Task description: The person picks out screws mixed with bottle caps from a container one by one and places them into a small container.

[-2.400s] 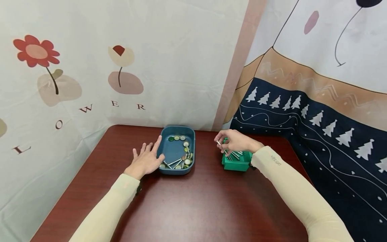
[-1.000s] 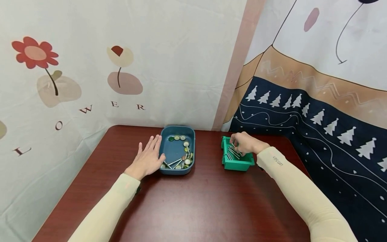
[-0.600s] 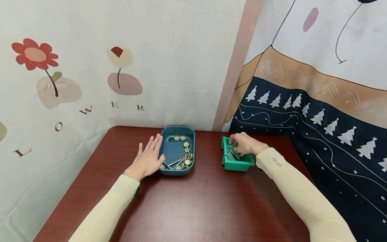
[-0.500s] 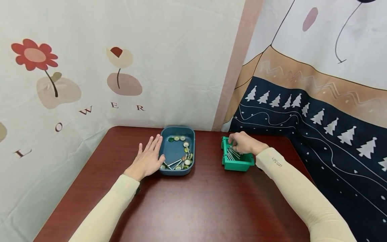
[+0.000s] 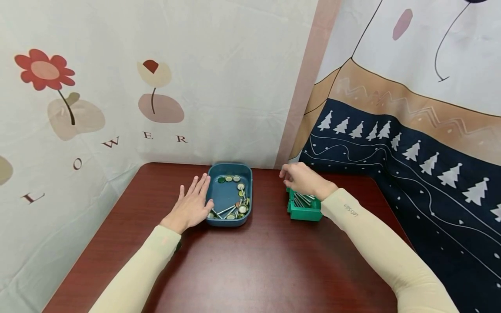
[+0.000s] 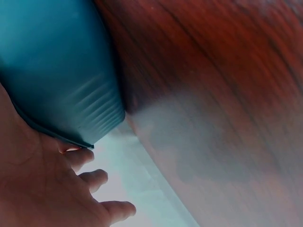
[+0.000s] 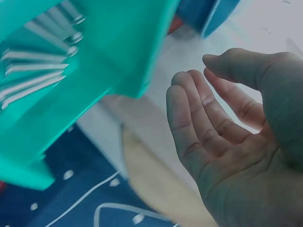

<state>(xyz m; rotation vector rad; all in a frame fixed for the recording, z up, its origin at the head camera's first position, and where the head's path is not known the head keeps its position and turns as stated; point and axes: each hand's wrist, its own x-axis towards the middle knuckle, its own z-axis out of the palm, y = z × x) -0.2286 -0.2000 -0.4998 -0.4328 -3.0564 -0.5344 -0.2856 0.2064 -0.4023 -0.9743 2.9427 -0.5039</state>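
My left hand [image 5: 188, 209] lies with straight fingers along the left rim of a blue tray [image 5: 228, 222]. In the left wrist view, that palm touches the tray wall [image 6: 61, 71]. Round caps [image 5: 228, 178] and several long silver nail-like rods [image 5: 226, 209] lie in the tray. My right hand [image 5: 304, 178] is raised over the far left corner of a green bin [image 5: 305, 214]. Its fingers are loosely bent, and the right wrist view shows nothing between thumb and fingers [image 7: 177, 109]. More silver rods [image 7: 38, 71] lie side by side in the bin.
Both containers stand near the back of a dark red-brown wooden table [image 5: 250, 261]. A printed cloth [image 5: 235, 87] hangs directly behind it, and a navy cloth [image 5: 430, 208] with white trees hangs at the right.
Earlier my right hand pinched a silver rod above the bin, then reached in among the rods. Now it has risen away to the left with no rod visible. My left hand has stayed on the tray.
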